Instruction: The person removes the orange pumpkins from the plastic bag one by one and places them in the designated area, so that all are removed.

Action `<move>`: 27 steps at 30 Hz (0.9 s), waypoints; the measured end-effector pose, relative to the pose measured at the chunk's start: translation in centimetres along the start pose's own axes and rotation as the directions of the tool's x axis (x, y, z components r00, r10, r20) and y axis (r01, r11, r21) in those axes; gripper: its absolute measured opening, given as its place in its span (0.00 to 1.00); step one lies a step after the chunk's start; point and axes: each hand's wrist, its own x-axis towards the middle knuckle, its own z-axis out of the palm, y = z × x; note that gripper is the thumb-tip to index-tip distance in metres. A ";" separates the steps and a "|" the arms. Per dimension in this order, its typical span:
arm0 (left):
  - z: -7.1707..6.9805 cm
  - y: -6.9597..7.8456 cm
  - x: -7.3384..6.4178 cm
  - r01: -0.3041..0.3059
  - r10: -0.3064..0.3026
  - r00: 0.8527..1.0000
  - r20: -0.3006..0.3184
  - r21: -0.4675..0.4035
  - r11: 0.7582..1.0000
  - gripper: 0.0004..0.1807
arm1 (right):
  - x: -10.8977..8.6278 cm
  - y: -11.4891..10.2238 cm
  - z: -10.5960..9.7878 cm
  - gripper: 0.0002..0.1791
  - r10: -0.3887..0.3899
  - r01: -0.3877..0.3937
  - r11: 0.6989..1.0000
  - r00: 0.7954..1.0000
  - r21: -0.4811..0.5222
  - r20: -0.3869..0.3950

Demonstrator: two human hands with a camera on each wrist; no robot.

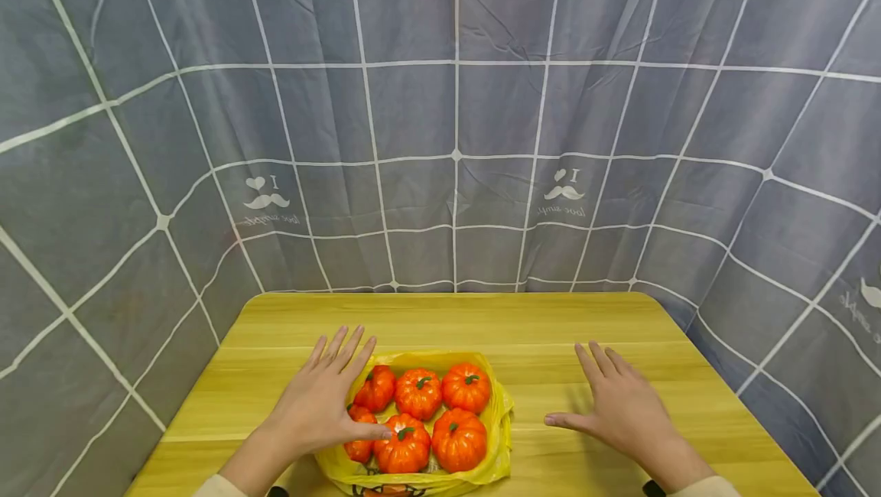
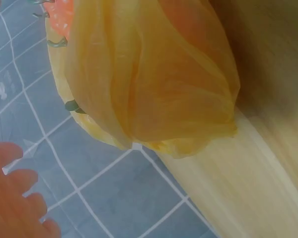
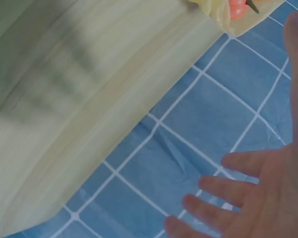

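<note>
A yellow plastic bag [image 1: 502, 414] sits on the table with its mouth spread wide. Inside it are several small orange pumpkins [image 1: 460, 442] with green stems. My left hand [image 1: 318, 405], fingers straight and spread, is over the bag's left side and partly hides one pumpkin; whether it touches the bag I cannot tell. To the right of the bag, apart from it, my right hand [image 1: 625, 411] is held with straight fingers and nothing in it. In the left wrist view the side of the bag [image 2: 154, 84] shows the pumpkins' orange through the thin plastic.
The wooden table [image 1: 551, 321] has rounded far corners. Grey-blue curtains [image 1: 495, 115] with white grid lines surround it at the back and on both sides. A shadow of the right hand falls on the tabletop [image 3: 114, 104].
</note>
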 end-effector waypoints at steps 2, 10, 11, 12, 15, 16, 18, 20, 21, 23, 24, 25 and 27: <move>0.0 -0.1 -0.2 0.008 -0.008 1.000 0.012 -0.039 0.999 0.70 | 0.2 -0.4 0.1 0.69 0.004 -0.004 0.999 1.000 0.054 0.005; 0.3 -0.3 -0.6 0.026 -0.022 0.999 0.030 -0.139 0.990 0.73 | 0.6 -1.6 0.6 0.67 0.019 -0.017 0.982 1.000 0.190 -0.012; 0.4 -0.3 -0.6 0.026 -0.022 0.999 0.030 -0.153 0.988 0.73 | 0.6 -1.7 0.8 0.66 0.017 -0.014 0.978 1.000 0.209 -0.014; 0.4 -0.3 -0.7 0.029 -0.024 0.999 0.032 -0.166 0.986 0.74 | 0.6 -1.9 0.9 0.65 0.012 -0.008 0.974 1.000 0.226 -0.017; 0.7 -0.4 -0.9 0.051 -0.041 0.998 0.049 -0.222 0.974 0.74 | 0.5 -2.4 1.3 0.64 0.005 -0.004 0.958 1.000 0.285 -0.004; 0.7 -0.4 -1.0 0.061 -0.049 0.997 0.056 -0.245 0.968 0.73 | 0.5 -2.6 1.5 0.63 0.007 -0.007 0.951 1.000 0.309 0.002; 1.0 -0.6 -1.2 0.085 -0.067 0.995 0.072 -0.300 0.950 0.73 | 0.5 -3.0 1.8 0.63 0.016 -0.023 0.933 1.000 0.359 0.023; 1.2 -0.8 -1.4 0.108 -0.080 0.993 0.088 -0.370 0.923 0.72 | 0.6 -3.3 2.1 0.62 0.034 -0.052 0.908 0.998 0.416 0.051; 1.4 -0.9 -1.4 0.117 -0.084 0.992 0.097 -0.404 0.907 0.72 | 0.7 -3.5 2.3 0.61 0.047 -0.073 0.892 0.996 0.446 0.070; 1.7 -1.2 -1.5 0.130 -0.088 0.990 0.111 -0.471 0.872 0.71 | 0.9 -3.8 2.6 0.57 0.061 -0.109 0.848 0.992 0.518 0.109; 1.9 -1.3 -1.5 0.137 -0.089 0.989 0.118 -0.503 0.853 0.71 | 1.0 -3.9 2.8 0.55 0.064 -0.124 0.820 0.990 0.558 0.127; 2.1 -1.5 -1.6 0.141 -0.088 0.988 0.123 -0.531 0.835 0.71 | 1.0 -4.0 3.0 0.54 0.064 -0.136 0.795 0.988 0.592 0.140; 2.4 -1.9 -1.7 0.150 -0.090 0.987 0.133 -0.574 0.805 0.69 | 1.1 -4.3 3.4 0.51 0.056 -0.147 0.741 0.986 0.656 0.158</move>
